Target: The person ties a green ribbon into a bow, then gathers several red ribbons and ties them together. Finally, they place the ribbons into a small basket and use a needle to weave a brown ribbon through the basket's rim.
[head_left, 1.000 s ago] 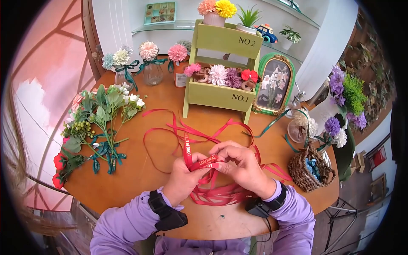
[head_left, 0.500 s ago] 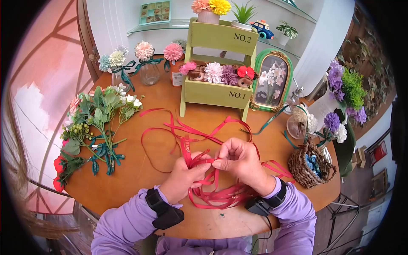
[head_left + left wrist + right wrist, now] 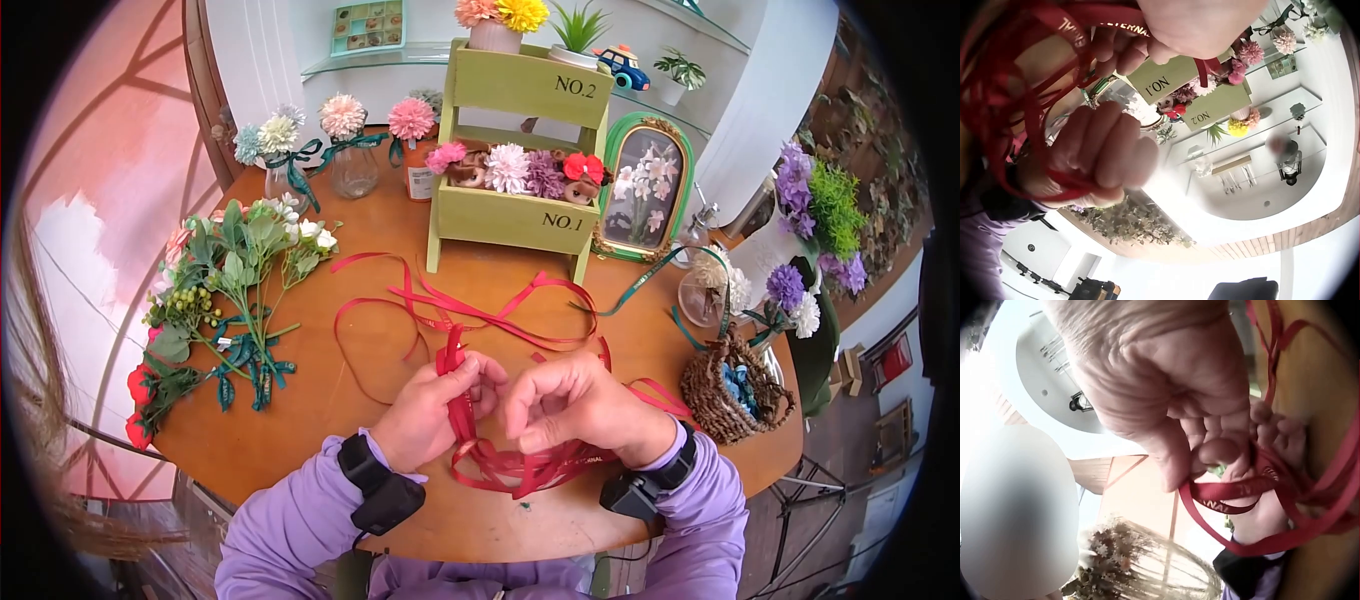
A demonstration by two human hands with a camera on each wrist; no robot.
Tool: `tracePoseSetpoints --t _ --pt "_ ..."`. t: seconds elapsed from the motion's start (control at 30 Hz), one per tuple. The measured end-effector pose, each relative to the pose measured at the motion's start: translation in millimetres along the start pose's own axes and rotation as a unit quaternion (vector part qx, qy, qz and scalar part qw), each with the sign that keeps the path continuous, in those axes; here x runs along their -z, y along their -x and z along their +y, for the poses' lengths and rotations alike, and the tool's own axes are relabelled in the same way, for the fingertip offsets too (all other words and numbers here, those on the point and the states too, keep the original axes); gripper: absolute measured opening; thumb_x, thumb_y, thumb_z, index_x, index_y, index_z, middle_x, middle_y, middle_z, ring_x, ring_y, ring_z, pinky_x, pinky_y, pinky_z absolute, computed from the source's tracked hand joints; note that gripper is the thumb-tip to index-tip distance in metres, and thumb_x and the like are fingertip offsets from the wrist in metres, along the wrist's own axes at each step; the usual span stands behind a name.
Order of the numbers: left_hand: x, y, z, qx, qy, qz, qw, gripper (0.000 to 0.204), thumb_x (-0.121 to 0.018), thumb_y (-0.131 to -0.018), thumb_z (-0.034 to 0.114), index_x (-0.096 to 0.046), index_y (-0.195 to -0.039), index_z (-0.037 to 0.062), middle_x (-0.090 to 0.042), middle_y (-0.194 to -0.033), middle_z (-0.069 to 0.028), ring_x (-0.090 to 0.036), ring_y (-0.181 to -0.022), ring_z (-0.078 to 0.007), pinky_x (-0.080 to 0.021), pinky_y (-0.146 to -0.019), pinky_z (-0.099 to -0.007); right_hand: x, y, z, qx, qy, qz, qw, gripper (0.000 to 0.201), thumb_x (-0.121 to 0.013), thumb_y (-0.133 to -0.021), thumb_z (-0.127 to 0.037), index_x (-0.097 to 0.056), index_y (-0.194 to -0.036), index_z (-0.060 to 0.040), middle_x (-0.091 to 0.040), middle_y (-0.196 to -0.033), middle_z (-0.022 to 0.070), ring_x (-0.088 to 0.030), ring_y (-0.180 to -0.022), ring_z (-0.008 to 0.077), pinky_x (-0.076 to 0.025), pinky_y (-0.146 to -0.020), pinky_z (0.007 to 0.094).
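In the head view, my left hand (image 3: 425, 405) grips a folded band of red ribbon (image 3: 461, 417) between thumb and fingers. A short loop of it sticks up above the thumb, and pale lettering shows on the ribbon (image 3: 1241, 487) in the right wrist view. My right hand (image 3: 585, 405) hovers just right of the left one, its fingers loosely bent and the thumb and index tips apart with no ribbon between them. Loose red coils lie below both hands, and more ribbon (image 3: 540, 285) curls across the table beyond them.
Artificial flowers with green bows (image 3: 245, 270) lie at the left. Behind stands a green wooden planter (image 3: 515, 225), with a framed flower picture (image 3: 645, 190) beside it. A woven basket (image 3: 725, 405) sits at the right edge of the table (image 3: 330, 440). Small vases (image 3: 355, 175) stand back left.
Both hands had been pinching the ribbon together. The right hand has come off it and its fingers have loosened. The left hand has turned, and its band of ribbon now hangs more upright.
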State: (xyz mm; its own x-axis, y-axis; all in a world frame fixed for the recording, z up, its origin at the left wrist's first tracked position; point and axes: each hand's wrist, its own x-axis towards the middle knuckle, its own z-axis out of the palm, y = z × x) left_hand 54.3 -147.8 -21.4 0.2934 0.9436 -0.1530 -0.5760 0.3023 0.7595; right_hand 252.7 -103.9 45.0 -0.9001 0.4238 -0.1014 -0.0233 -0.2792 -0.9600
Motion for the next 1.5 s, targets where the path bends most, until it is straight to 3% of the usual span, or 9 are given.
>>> tracePoseSetpoints --t 0.1,0.2,0.43,0.63,0.97,1.03,1.07,1.33,1.5 --pt "4.6 0.7 -5.0 0.047 0.064 -0.074 0.994 0.026 -0.042 -0.105 0.028 -0.055 -0.103 0.0057 -0.053 -0.083 -0.0013 -0.042 -0.063 -0.0077 -0.04 -0.059 -0.0249 -5.5 -7.8 9.9 0.043 0.014 0.091 0.995 0.013 -0.069 -0.085 0.004 -0.063 -0.097 0.001 -0.065 -0.09 0.0019 -0.06 -0.084 0.0084 -0.049 -0.078 0.0226" --pt "-0.2 5.2 -0.1 0.096 0.075 -0.072 0.99 0.022 -0.044 -0.104 0.026 -0.055 -0.102 0.0066 -0.051 -0.079 -0.0001 -0.036 -0.057 -0.0051 -0.032 -0.051 -0.022 3.7 -15.2 24.0 0.1 0.115 0.204 0.967 0.027 -0.072 -0.083 0.004 -0.058 -0.106 0.0001 -0.062 -0.087 0.0007 -0.059 -0.078 0.0075 -0.05 -0.072 0.0229" --pt "-14.8 12.0 10.4 0.125 -0.065 -0.085 0.986 0.023 -0.045 -0.1 0.013 -0.058 -0.115 -0.0002 -0.053 -0.076 0.0012 -0.027 -0.049 -0.0029 -0.022 -0.046 -0.0211 17.6 -15.7 24.7 0.098 -0.007 0.201 0.975 0.041 -0.067 -0.085 0.006 -0.051 -0.122 0.0029 -0.066 -0.089 0.0061 -0.062 -0.08 0.0101 -0.049 -0.073 0.024" --pt "-10.8 11.3 2.5 0.131 -0.128 -0.118 0.976 0.024 -0.043 -0.096 0.005 -0.064 -0.105 -0.0007 -0.048 -0.069 0.0057 -0.026 -0.049 -0.0012 -0.02 -0.046 -0.0205 28.0 -10.4 17.4 0.025 -0.007 0.159 0.987 0.051 -0.068 -0.085 0.003 -0.05 -0.132 0.0028 -0.068 -0.092 0.0039 -0.063 -0.083 0.0091 -0.049 -0.079 0.0255" --pt "-2.6 7.5 -3.7 0.146 -0.117 -0.112 0.976 0.023 -0.044 -0.096 0.004 -0.06 -0.112 0.0007 -0.062 -0.091 -0.0025 -0.029 -0.051 -0.0007 -0.022 -0.045 -0.0187 19.6 -5.1 3.8 0.07 0.032 0.204 0.976 0.029 -0.066 -0.087 0.002 -0.065 -0.115 0.001 -0.068 -0.09 0.0018 -0.062 -0.082 0.0073 -0.05 -0.075 0.0227" --pt "-5.3 7.9 -1.9 0.147 -0.1 -0.095 0.979 0.029 -0.043 -0.092 0.002 -0.06 -0.115 0.0011 -0.039 -0.06 0.0088 -0.028 -0.048 -0.0011 -0.022 -0.045 -0.0203 18.9 -4.9 3.5 0.091 0.09 0.196 0.972 0.02 -0.066 -0.088 0.002 -0.068 -0.108 0.0003 -0.067 -0.086 0.001 -0.062 -0.08 0.007 -0.05 -0.074 0.0231" --pt "-7.9 8.3 -0.3 0.147 -0.1 -0.095 0.979 0.029 -0.043 -0.092 0.002 -0.06 -0.115 0.0011 -0.039 -0.06 0.0088 -0.028 -0.048 -0.0011 -0.022 -0.045 -0.0203 19.0 -4.7 3.6 0.091 0.09 0.196 0.972 0.02 -0.066 -0.088 0.002 -0.068 -0.108 0.0003 -0.067 -0.086 0.001 -0.062 -0.08 0.007 -0.05 -0.074 0.0231" --pt "-8.5 9.9 3.8 0.151 -0.091 -0.12 0.977 0.023 -0.043 -0.101 0.014 -0.058 -0.112 0.0004 -0.061 -0.089 -0.004 -0.03 -0.051 -0.0014 -0.025 -0.045 -0.0199 17.4 -6.5 5.8 0.109 0.08 0.223 0.965 0.004 -0.067 -0.088 -0.001 -0.067 -0.091 -0.0004 -0.065 -0.081 -0.0012 -0.057 -0.075 0.005 -0.046 -0.068 0.0208" --pt "-0.2 4.7 -1.5 0.103 0.017 -0.143 0.984 0.034 -0.039 -0.105 0.028 -0.055 -0.116 0.0003 -0.061 -0.093 -0.006 -0.031 -0.05 -0.003 -0.026 -0.046 -0.0205 24.7 -7.5 10.3 0.114 0.086 0.26 0.955 0.005 -0.066 -0.089 -0.002 -0.067 -0.093 0.0004 -0.065 -0.084 -0.0003 -0.059 -0.077 0.0069 -0.048 -0.072 0.0225"
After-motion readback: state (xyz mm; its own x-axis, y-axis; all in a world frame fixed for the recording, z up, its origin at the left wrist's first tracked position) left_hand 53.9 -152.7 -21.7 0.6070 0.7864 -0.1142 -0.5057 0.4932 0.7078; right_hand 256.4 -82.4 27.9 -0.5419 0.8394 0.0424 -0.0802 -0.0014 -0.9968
